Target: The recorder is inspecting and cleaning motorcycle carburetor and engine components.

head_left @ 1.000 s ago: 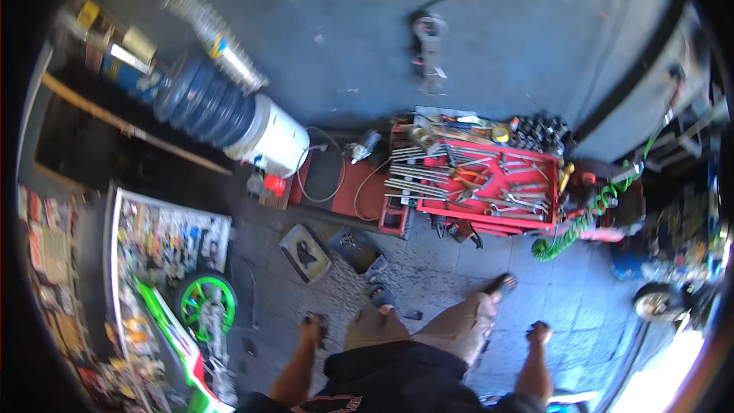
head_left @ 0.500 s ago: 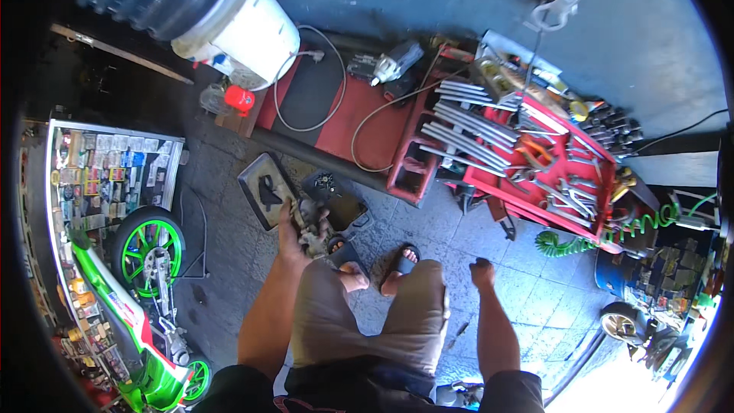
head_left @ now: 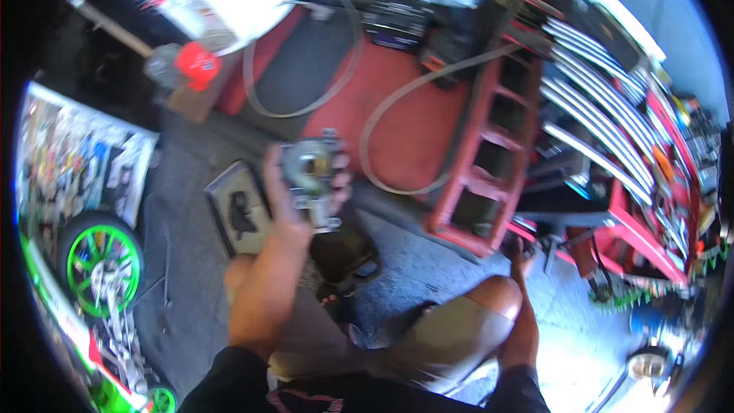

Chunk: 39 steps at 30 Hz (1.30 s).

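Note:
Raised in front of me, my left hand [head_left: 284,210] grips a grey cast-metal engine part [head_left: 312,168] with a round bore, its thumb along one side and fingers round the other. Beyond it lies the red and black bench top [head_left: 390,111]. My right hand [head_left: 523,261] is low beside my right knee, near the underside of the red tool tray. Blur hides its fingers, and I cannot tell whether it touches anything. A shallow tray [head_left: 218,191] holding a flat black piece lies on the floor left of my left forearm. A dark open box [head_left: 359,245] is partly behind that forearm.
A red compartment rack [head_left: 440,226] stands at the bench's right end, beside several metal rods [head_left: 596,92] and a red tool tray [head_left: 638,241]. A pale cable [head_left: 367,145] loops over the bench. A white bucket [head_left: 256,0] is far left; a green-wheeled motorbike [head_left: 99,264] is lower left.
My view has swung closer to the bench. The left hand has lifted the metal part higher, turning its bore into view. The right hand has gone from open floor to beside the red tool tray.

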Motion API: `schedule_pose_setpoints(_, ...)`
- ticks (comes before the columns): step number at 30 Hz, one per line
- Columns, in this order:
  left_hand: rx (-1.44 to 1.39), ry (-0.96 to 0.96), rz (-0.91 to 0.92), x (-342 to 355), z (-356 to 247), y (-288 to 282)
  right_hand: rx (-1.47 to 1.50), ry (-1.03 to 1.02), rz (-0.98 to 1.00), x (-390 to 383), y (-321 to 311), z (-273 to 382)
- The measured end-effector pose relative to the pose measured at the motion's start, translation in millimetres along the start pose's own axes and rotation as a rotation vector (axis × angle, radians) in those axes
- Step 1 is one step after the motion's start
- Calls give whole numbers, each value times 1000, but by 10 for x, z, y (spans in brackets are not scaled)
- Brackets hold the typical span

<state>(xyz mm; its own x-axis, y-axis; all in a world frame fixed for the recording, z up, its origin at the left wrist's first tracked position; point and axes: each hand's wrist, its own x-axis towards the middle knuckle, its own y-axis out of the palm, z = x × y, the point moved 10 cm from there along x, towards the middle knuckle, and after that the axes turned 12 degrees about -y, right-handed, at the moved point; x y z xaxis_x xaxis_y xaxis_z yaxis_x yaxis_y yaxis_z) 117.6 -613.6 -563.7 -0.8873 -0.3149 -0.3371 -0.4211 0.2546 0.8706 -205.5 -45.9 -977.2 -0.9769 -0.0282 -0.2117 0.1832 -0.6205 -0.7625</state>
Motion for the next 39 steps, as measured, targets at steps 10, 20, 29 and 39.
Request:
schedule_pose_setpoints(10, 179, 66, 26, 93, -10, 43, 150, 11, 255, -965, 155, 631)
schedule_pose_setpoints(20, 413, 141, -61, 69, 25, -174, 89, -71, 529, -1900, 470, 104)
schedule_pose_setpoints(29, 434, 137, -106, 61, 2, -43, 180, -117, -42, -1662, -1190, 1325)
schedule_pose_setpoints(39, 827, -33, 92, -331, 311, 1558, 459, -1226, 154, -3112, -2616, 5143)
